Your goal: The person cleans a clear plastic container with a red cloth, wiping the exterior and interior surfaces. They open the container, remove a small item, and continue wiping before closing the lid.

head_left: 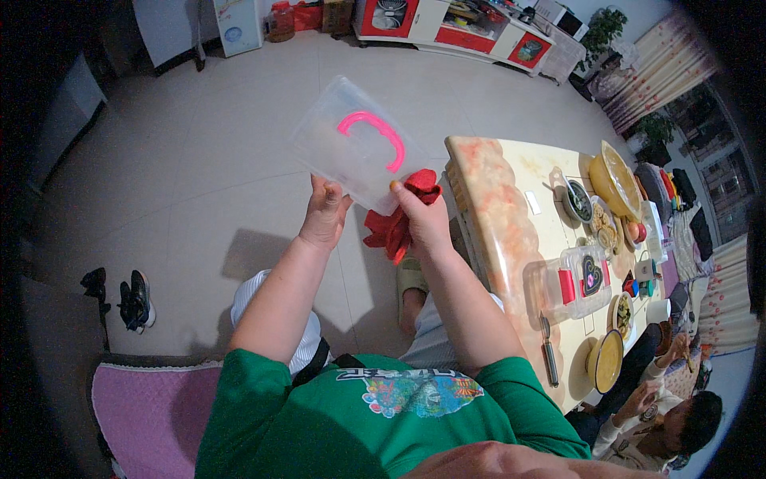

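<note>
Held out over the floor is a clear plastic lid (331, 148) with a bright pink carrying handle (383, 132) on top. My left hand (325, 211) grips its near left edge, with the fingers partly hidden behind it. At its near right corner, my right hand (427, 219) presses a thumb on the lid. A crumpled red cloth (388, 231) is bunched in that same hand and hangs below it. On the table to my right stands a clear plastic box (570, 275) with red side clips; a black heart-shaped item (591, 275) shows there.
The marble-patterned table (487, 184) carries a knife (549, 351), a yellow basin (614, 180), a yellow bowl (605, 361) and several food dishes. Another person (650, 407) sits at its far right side. A pink-covered seat (152, 407) and black shoes (137, 299) lie to my left.
</note>
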The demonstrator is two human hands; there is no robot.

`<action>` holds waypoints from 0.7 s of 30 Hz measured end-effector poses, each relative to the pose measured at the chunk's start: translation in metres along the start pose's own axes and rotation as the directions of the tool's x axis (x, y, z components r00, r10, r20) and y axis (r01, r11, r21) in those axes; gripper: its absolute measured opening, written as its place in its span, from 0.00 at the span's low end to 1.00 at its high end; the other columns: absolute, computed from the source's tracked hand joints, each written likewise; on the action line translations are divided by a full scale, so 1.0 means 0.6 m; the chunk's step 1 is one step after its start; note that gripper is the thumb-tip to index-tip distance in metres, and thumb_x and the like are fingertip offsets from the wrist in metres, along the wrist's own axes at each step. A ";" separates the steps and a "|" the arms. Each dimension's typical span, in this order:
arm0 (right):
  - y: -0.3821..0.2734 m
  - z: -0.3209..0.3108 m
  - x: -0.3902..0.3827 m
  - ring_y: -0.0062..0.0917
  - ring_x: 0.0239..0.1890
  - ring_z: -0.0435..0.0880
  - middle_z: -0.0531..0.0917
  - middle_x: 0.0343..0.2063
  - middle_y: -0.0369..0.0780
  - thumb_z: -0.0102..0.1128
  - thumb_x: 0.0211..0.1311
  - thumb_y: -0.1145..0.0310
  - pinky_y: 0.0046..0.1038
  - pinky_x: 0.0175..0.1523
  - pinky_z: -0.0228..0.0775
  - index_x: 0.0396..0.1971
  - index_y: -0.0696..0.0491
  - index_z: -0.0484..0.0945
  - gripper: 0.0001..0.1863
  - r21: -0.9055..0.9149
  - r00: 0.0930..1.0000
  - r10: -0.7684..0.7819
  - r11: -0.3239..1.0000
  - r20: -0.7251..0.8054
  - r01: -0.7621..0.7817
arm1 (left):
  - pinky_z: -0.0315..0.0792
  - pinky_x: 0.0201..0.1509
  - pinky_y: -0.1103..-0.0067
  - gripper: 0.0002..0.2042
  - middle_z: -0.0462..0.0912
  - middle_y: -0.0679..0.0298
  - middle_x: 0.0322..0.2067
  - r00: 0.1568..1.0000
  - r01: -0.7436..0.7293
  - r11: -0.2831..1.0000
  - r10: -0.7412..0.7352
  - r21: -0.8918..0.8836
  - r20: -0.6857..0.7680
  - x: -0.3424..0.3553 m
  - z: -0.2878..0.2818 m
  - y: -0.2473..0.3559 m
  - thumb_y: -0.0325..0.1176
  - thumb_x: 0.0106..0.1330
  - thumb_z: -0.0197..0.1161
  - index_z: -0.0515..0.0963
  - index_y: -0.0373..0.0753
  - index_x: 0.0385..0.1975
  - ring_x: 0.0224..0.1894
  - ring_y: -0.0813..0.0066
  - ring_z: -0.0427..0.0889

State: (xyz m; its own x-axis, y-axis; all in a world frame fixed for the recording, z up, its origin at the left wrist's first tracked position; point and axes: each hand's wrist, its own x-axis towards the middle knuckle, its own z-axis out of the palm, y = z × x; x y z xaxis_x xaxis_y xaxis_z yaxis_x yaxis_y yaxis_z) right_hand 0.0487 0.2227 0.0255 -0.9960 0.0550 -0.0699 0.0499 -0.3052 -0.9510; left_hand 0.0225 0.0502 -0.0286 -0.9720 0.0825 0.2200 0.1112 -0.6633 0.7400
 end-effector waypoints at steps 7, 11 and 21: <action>-0.014 0.034 -0.034 0.19 0.34 0.79 0.79 0.30 0.34 0.75 0.56 0.63 0.27 0.40 0.75 0.38 0.53 0.73 0.19 -0.075 0.993 -0.077 0.995 -0.095 0.070 | 0.51 0.76 0.61 0.57 0.56 0.63 0.71 0.995 0.034 0.999 -0.036 0.028 0.096 -0.002 0.021 0.027 0.61 0.52 0.75 0.44 0.49 0.75 0.74 0.64 0.55; 0.003 0.020 -0.022 0.21 0.35 0.81 0.81 0.32 0.36 0.79 0.52 0.61 0.28 0.42 0.76 0.40 0.54 0.73 0.24 -0.323 0.988 -0.149 0.938 -0.040 0.128 | 0.56 0.74 0.60 0.44 0.62 0.63 0.69 0.997 0.041 0.998 -0.044 -0.049 -0.057 0.004 0.012 0.015 0.53 0.62 0.68 0.52 0.46 0.73 0.71 0.65 0.60; -0.078 -0.041 0.019 0.20 0.37 0.80 0.81 0.35 0.34 0.71 0.61 0.67 0.26 0.46 0.75 0.44 0.54 0.75 0.16 -0.269 0.841 -0.512 0.847 -0.177 0.459 | 0.67 0.68 0.62 0.39 0.70 0.60 0.64 0.953 0.280 0.952 -0.291 -0.126 -0.079 0.027 0.003 0.077 0.67 0.67 0.51 0.61 0.45 0.70 0.66 0.65 0.70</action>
State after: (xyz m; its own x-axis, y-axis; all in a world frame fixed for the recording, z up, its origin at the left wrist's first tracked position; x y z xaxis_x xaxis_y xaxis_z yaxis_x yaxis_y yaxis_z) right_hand 0.0368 0.2611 0.0617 -0.8497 0.3709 0.3747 -0.3953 0.0222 -0.9183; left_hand 0.0123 0.0222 0.0106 -0.9754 0.2131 -0.0561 -0.1927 -0.7015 0.6861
